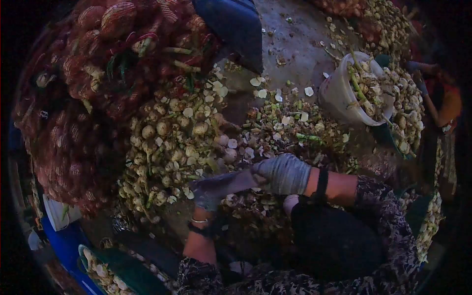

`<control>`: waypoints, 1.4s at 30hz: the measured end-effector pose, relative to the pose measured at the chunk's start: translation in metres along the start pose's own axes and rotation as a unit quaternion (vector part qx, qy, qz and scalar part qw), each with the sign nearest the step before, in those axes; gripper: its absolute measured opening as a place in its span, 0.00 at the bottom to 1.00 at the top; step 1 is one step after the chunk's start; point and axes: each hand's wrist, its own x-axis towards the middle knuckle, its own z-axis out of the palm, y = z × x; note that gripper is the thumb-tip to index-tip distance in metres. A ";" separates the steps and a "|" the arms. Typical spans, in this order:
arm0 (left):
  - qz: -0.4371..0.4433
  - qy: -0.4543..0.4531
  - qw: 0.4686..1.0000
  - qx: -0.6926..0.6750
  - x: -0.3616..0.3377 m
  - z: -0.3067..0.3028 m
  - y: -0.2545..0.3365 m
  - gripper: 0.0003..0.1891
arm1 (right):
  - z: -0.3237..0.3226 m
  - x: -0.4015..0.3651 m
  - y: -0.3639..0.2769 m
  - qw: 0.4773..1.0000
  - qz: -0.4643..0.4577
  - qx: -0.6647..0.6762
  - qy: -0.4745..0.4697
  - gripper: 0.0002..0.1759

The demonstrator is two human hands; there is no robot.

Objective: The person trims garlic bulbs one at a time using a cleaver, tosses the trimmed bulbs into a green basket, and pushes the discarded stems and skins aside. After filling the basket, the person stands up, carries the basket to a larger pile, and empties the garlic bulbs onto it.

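Note:
My left hand, in a greyish glove with bands at the wrist, is low in the middle of the head view. To its right, my right hand wears a grey knitted glove, its fingers closed. A flat greyish strip spans the gap between them, with one end in the right hand and the other at the left hand; I cannot tell what it is. The left fingers are blurred. Just beyond lies a heap of garlic bulbs, with stems and peelings scattered on the floor to its right.
Red mesh sacks of garlic are piled on the left. A white bucket tilts at right, spilling bulbs. A dark blue panel stands at the top. Bottom left is a green container beside garlic.

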 end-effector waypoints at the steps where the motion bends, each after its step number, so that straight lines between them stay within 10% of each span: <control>1: 0.002 0.003 1.000 -0.001 0.001 0.001 0.020 0.17 | 0.000 0.003 -0.004 0.999 -0.002 -0.037 -0.017 0.17; 4: -0.116 -0.014 0.986 0.122 -0.010 0.011 0.119 0.17 | -0.003 0.006 0.022 0.995 0.066 -0.066 -0.047 0.21; 7: -0.154 0.094 0.977 -0.117 -0.031 0.018 0.156 0.18 | 0.009 0.001 0.061 0.991 0.120 -0.064 -0.006 0.23; 9: -0.118 0.063 0.985 0.105 -0.036 0.022 0.164 0.21 | 0.030 -0.011 0.059 0.990 0.128 -0.048 0.039 0.23; 11: -0.079 0.061 0.988 0.119 -0.026 0.026 0.184 0.24 | 0.020 0.006 0.011 0.988 0.022 0.133 0.078 0.27; 14: -0.142 -0.050 0.975 0.165 -0.021 0.032 0.194 0.35 | -0.004 0.021 -0.026 0.998 0.032 0.055 -0.007 0.27; 18: -0.129 0.046 0.985 -0.103 -0.022 0.027 0.172 0.35 | 0.011 0.034 0.020 0.978 -0.127 0.133 0.095 0.29; 20: -0.154 0.052 0.967 -0.194 -0.022 0.027 0.156 0.34 | 0.010 0.026 0.018 0.972 -0.057 0.210 0.090 0.27; 23: -0.053 0.057 0.967 -0.244 -0.019 0.035 0.133 0.33 | 0.018 0.025 0.021 0.954 0.084 0.285 0.047 0.25; 25: 0.106 0.087 0.990 -0.036 -0.015 0.048 0.130 0.32 | 0.022 0.023 0.025 0.945 0.156 0.286 0.008 0.25; 31: 0.047 0.070 0.989 -0.122 -0.011 0.053 0.162 0.28 | 0.053 0.023 0.042 0.847 0.090 0.522 0.037 0.27; 34: -0.076 0.059 0.889 -0.448 -0.010 0.047 0.182 0.23 | 0.044 0.025 0.034 0.895 0.031 0.440 0.063 0.28; 36: -0.093 0.032 0.877 -0.470 -0.010 0.043 0.174 0.23 | 0.009 0.007 0.011 0.981 0.110 0.136 0.090 0.23; 42: -0.089 -0.001 0.900 -0.427 -0.013 0.037 0.144 0.21 | -0.025 -0.024 -0.021 0.994 -0.077 -0.073 0.002 0.12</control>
